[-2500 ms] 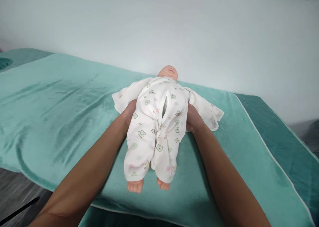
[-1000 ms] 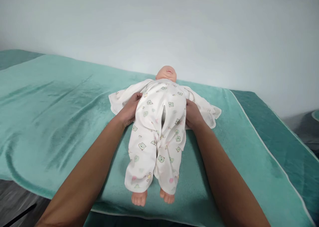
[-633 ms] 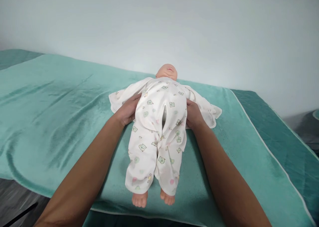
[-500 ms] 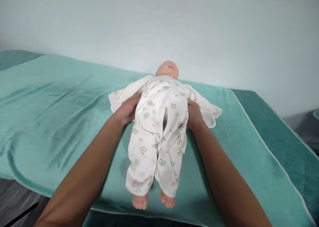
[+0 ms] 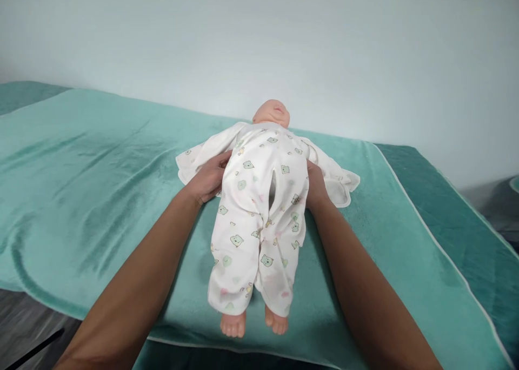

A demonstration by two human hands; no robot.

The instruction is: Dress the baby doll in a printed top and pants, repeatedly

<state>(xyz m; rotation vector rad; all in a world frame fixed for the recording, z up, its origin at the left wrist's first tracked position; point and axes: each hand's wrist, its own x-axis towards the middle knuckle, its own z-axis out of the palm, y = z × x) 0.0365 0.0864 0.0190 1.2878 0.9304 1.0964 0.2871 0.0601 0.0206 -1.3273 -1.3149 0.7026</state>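
A baby doll (image 5: 259,207) in a white romper printed with small green bears lies face up on a teal blanket (image 5: 89,175), head toward the wall and bare feet toward me. My left hand (image 5: 206,178) grips the doll's torso on its left side, fingers curled against the cloth. My right hand (image 5: 315,186) holds the torso on the other side, its fingers partly hidden behind the romper. The romper's sleeves lie spread flat on both sides.
The blanket covers a bed or table whose near edge runs just below the doll's feet. A pale wall (image 5: 284,45) stands right behind the doll's head. A darker teal cover (image 5: 458,218) shows at the right, with dark floor (image 5: 24,332) at lower left.
The doll's body has shifted slightly toward me and to the right, with its feet closer to the blanket's edge. Both hands stay on the doll's sides.
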